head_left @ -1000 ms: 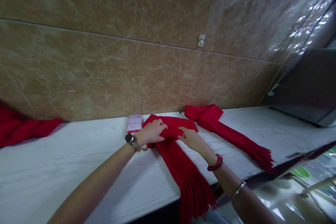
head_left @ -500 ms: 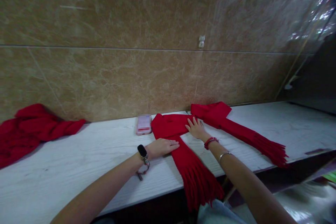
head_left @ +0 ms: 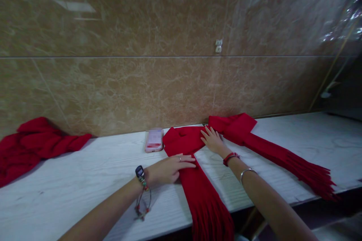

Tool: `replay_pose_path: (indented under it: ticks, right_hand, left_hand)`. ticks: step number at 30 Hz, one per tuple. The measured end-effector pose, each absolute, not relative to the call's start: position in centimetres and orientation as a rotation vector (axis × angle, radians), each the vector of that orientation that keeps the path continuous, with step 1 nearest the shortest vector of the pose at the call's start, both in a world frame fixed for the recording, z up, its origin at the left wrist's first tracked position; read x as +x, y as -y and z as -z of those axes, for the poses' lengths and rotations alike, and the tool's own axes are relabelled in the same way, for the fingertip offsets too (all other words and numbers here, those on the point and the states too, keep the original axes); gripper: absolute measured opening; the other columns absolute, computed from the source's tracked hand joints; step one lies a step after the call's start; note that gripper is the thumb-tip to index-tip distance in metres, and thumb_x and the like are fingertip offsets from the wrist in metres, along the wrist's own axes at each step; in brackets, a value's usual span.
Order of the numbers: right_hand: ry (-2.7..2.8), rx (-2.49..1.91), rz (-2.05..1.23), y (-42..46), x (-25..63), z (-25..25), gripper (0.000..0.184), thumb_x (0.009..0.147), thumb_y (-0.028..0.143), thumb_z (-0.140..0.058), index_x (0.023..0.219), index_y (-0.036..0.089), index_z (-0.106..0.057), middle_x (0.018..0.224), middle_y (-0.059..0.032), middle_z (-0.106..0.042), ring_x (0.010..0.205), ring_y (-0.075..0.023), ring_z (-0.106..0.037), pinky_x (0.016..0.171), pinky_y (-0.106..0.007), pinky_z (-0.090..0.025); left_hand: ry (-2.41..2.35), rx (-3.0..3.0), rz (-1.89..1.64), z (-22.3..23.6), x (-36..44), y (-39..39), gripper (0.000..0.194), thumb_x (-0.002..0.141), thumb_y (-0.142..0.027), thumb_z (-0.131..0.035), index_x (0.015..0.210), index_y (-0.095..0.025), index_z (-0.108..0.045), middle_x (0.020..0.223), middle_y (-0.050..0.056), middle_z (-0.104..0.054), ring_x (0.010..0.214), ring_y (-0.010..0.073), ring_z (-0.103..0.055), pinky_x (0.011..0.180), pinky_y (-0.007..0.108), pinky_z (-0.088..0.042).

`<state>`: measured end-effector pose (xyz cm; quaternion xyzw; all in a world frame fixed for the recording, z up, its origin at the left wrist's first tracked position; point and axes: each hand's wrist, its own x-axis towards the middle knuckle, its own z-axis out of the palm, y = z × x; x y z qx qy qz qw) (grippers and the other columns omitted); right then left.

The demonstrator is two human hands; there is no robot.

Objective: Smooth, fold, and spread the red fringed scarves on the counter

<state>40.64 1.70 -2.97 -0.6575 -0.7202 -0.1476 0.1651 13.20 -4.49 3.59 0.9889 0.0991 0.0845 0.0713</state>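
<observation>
Left hand: fingers straight, laid across the tail of the folded red fringed scarf. Right hand: fingers spread on its right end. Neither grasping. Scarf's on the white wood-grain tabletop, between smartphone and second red fringed scarf.

Worn on the person's head, a camera looks forward and down across a white wood-grain tabletop, facing a glossy, brown marbled wall almost square-on, its pale horizontal joint running level. Bare forearms enter close to the lens from the bottom edge, leading out to the left hand and right hand near mid-view. The wide view spans from a crumpled red cloth, cut by the left edge, to a red fringed scarf at right.
</observation>
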Motion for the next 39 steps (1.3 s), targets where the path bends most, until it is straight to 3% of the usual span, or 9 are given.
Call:
replay_pose_path:
  ticks: [4,7,11,16,21,25,28,33,39]
  right_hand:
    - [2.181,-1.623,0.286,-1.0,37.8,1.3,0.05,0.089,0.038,-0.033,0.134,0.018,-0.036,0.143,-0.0112,-0.027,0.133,-0.0289,-0.014,0.104,-0.05,-0.019]
    - [2.355,-1.442,0.075,-0.2,35.9,0.9,0.053,0.088,0.044,-0.033,0.136,0.022,-0.031,0.144,-0.0081,-0.026,0.134,-0.0254,-0.014,0.105,-0.049,-0.019]
    - [2.429,-1.519,-0.146,0.3,35.3,1.3,0.054,0.089,0.048,-0.027,0.137,0.024,-0.029,0.144,-0.0084,-0.028,0.133,-0.0265,-0.016,0.104,-0.054,-0.017]
    - [2.494,-1.433,-0.223,0.4,36.2,0.9,0.062,0.086,0.055,-0.031,0.14,0.027,-0.019,0.146,-0.0073,-0.02,0.134,-0.0246,-0.01,0.105,-0.052,-0.012]
    - [2.587,-1.374,-0.229,0.5,36.2,0.5,0.062,0.084,0.052,-0.04,0.139,0.029,-0.021,0.146,-0.0079,-0.02,0.134,-0.027,-0.013,0.102,-0.058,-0.014]
    - [2.567,-1.349,-0.122,0.4,36.1,0.7,0.05,0.087,0.028,-0.041,0.136,0.025,-0.032,0.141,-0.01,-0.033,0.131,-0.0241,-0.025,0.102,-0.054,-0.022]
    - [2.528,-1.258,-0.031,0.4,36.2,0.4,0.05,0.081,0.013,-0.041,0.131,0.021,-0.041,0.134,-0.0105,-0.043,0.126,-0.0217,-0.035,0.103,-0.047,-0.026]
    - [2.386,-1.146,-0.054,1.1,36.3,-0.7,0.049,0.083,0.028,-0.047,0.131,0.021,-0.041,0.131,-0.0087,-0.047,0.122,-0.0211,-0.039,0.102,-0.041,-0.031]
    - [2.567,-1.374,-0.243,1.0,36.6,0.6,0.043,0.091,0.041,-0.028,0.133,0.034,-0.034,0.144,-0.0017,-0.028,0.132,-0.0235,-0.02,0.104,-0.054,-0.016]
  left_hand:
    - [-0.845,2.899,-0.651,-2.5,12.9,1.5,0.04,0.085,-0.017,-0.039,0.124,-0.017,-0.047,0.136,0.009,-0.04,0.128,0.0195,-0.03,0.107,0.04,-0.023]
    - [-1.073,2.8,-0.685,-0.5,12.0,-0.5,0.043,0.087,-0.028,-0.042,0.127,-0.012,-0.043,0.136,0.015,-0.037,0.127,0.0225,-0.032,0.105,0.04,-0.028]
    - [-0.99,2.861,-0.707,0.2,11.0,-0.4,0.039,0.085,-0.021,-0.043,0.122,-0.012,-0.048,0.129,0.015,-0.042,0.12,0.0215,-0.04,0.101,0.037,-0.034]
    - [-0.531,3.153,-0.541,-1.4,11.3,1.4,0.036,0.076,-0.016,-0.054,0.111,-0.021,-0.058,0.117,0.007,-0.052,0.107,0.0185,-0.048,0.093,0.032,-0.04]
    - [-0.658,3.383,-0.509,-1.6,12.0,1.9,0.028,0.077,-0.009,-0.051,0.1,-0.018,-0.063,0.106,0.007,-0.058,0.1,0.0201,-0.051,0.086,0.034,-0.042]
    - [-0.726,3.456,-0.573,-1.2,12.5,2.1,0.024,0.08,-0.005,-0.045,0.095,-0.012,-0.063,0.112,0.01,-0.057,0.106,0.0211,-0.049,0.085,0.035,-0.043]
    - [-0.766,3.437,-0.516,-0.9,12.8,2.3,0.023,0.08,-0.004,-0.043,0.087,-0.011,-0.064,0.116,0.011,-0.055,0.109,0.0225,-0.048,0.087,0.037,-0.043]
    - [-0.725,3.196,-0.378,-1.2,12.4,2.6,0.025,0.076,-0.005,-0.047,0.093,-0.011,-0.064,0.125,0.011,-0.049,0.111,0.0215,-0.049,0.093,0.031,-0.041]
    - [-0.605,2.962,-0.273,-2.3,10.8,3.2,0.036,0.074,-0.014,-0.055,0.109,-0.015,-0.06,0.14,0.011,-0.033,0.124,0.0253,-0.037,0.102,0.033,-0.033]
